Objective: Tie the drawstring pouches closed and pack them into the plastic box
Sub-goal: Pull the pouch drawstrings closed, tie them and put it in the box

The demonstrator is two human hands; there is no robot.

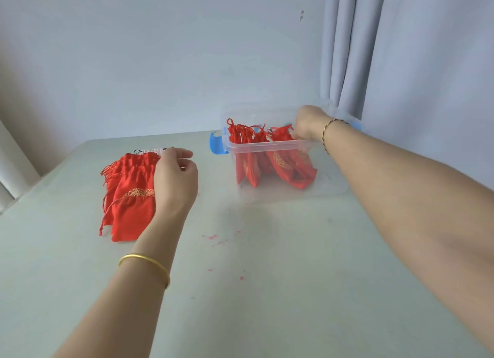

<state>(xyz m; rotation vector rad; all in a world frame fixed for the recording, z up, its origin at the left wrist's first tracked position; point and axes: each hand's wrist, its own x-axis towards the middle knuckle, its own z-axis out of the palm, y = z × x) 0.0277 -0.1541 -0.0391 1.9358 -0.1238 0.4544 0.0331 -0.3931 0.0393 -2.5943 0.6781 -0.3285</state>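
Left arm: reaches forward from the near left, forearm bare, a gold bangle [144, 266] on the wrist.
Left hand [176, 178]: back turned up, lying over the right edge of the pile of pouches [128, 194]; fingers loosely curled, thumb towards forefinger at the pile's gathered far end. Whether they pinch a cord or fabric cannot be told.
Right arm: stretched long from the near right across to the far side, a cord bracelet [331, 129] at the wrist.
Right hand [307, 122]: bent down at the wrist over the plastic box [267, 145], fingers curled and closed on the gathered neck of the rightmost pouch [290, 165].
Rightmost pouch: inside the box, leaning, its neck above the rim.
Packed pouches [250, 165]: red, standing in a row in the box's left part, tied tops and cords poking above the rim.
Plastic box: clear, lid off, on the table [267, 290] at the far right; a blue latch [217, 143] hangs on its left end.
Pile of pouches: red with gold embroidery, flat on the table at far left, cords trailing left.
Table: pale, with specks of red lint [213, 236] near the middle.
Behind: a pale wall [160, 63], and a grey curtain [374, 50] at far right.
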